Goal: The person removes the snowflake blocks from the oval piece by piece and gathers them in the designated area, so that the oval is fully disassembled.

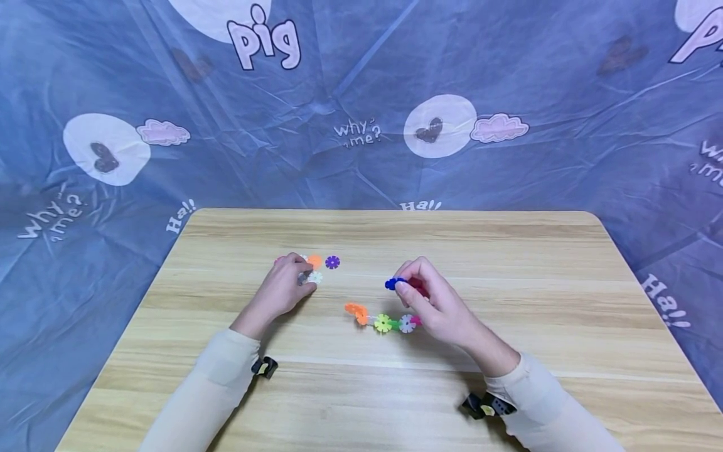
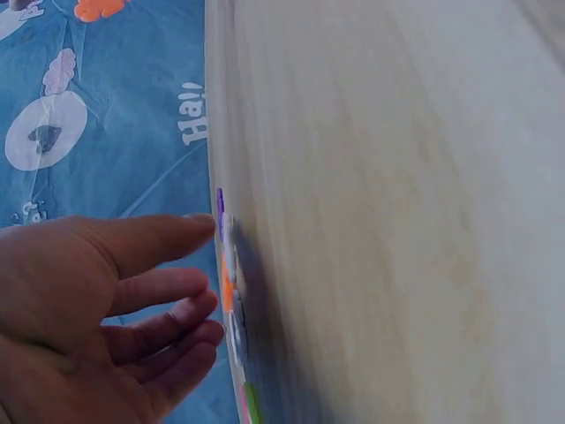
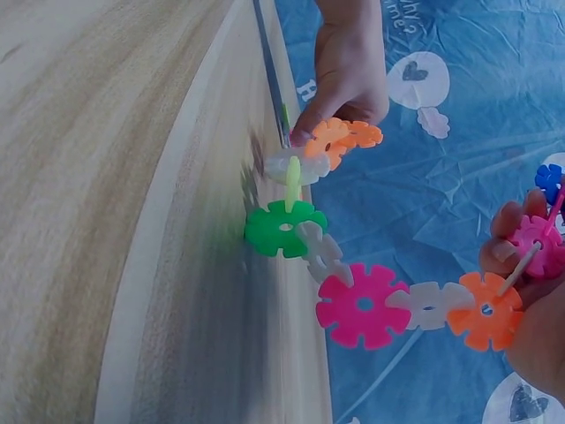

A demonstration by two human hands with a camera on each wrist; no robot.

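Note:
My right hand (image 1: 440,304) pinches one end of a chain of interlocking snowflake discs. A blue snowflake disc (image 1: 391,284) shows at its fingertips, and the chain sags below and to the left. In the right wrist view, a pink disc (image 3: 340,311), a green disc (image 3: 265,228) and orange and whitish ones are linked along it. Over a group of loose discs, my left hand (image 1: 282,289) has its thumb and fingers apart, with nothing between them. Its fingertips are by a white disc (image 1: 317,277) and an orange disc (image 1: 314,260); some discs are partly hidden under it.
A purple disc (image 1: 332,258) lies just right of the loose group. All of this is on a wooden table (image 1: 508,251), with a blue printed cloth (image 1: 350,169) behind it. Black wrist cameras sit on both sleeves.

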